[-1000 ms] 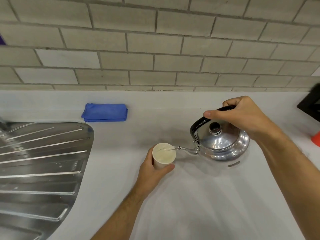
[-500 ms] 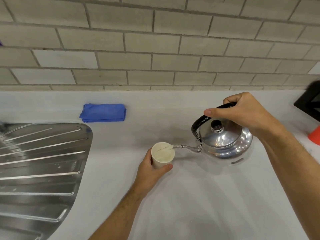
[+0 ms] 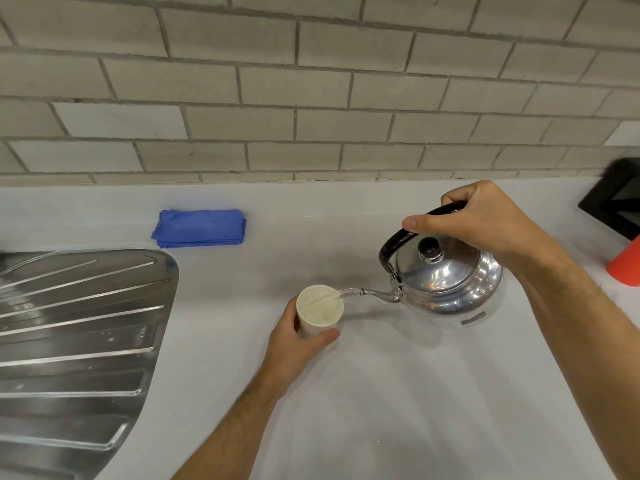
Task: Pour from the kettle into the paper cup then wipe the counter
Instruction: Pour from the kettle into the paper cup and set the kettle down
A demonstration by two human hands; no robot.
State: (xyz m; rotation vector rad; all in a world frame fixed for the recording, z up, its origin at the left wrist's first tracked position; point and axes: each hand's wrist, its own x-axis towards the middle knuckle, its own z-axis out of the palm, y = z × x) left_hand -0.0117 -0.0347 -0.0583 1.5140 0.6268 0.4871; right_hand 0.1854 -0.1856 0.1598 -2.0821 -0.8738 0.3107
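A shiny steel kettle [image 3: 446,282] with a black handle hangs tilted above the white counter [image 3: 398,393]. My right hand [image 3: 481,220] grips its handle from above. Its spout points left and a thin stream of water runs from it into a white paper cup [image 3: 320,308]. The cup stands upright on the counter with my left hand [image 3: 294,344] wrapped around its near side. A folded blue cloth [image 3: 201,227] lies at the back of the counter, left of the cup, apart from both hands.
A steel drainboard [image 3: 76,341] with ridges fills the left side. A grey brick wall [image 3: 311,98] backs the counter. At the right edge sit a black object [image 3: 616,199] and an orange-red object [image 3: 627,268].
The kettle has lifted a little and drifted slightly right while the water keeps running into the cup. My left hand and the cup have stayed in place.
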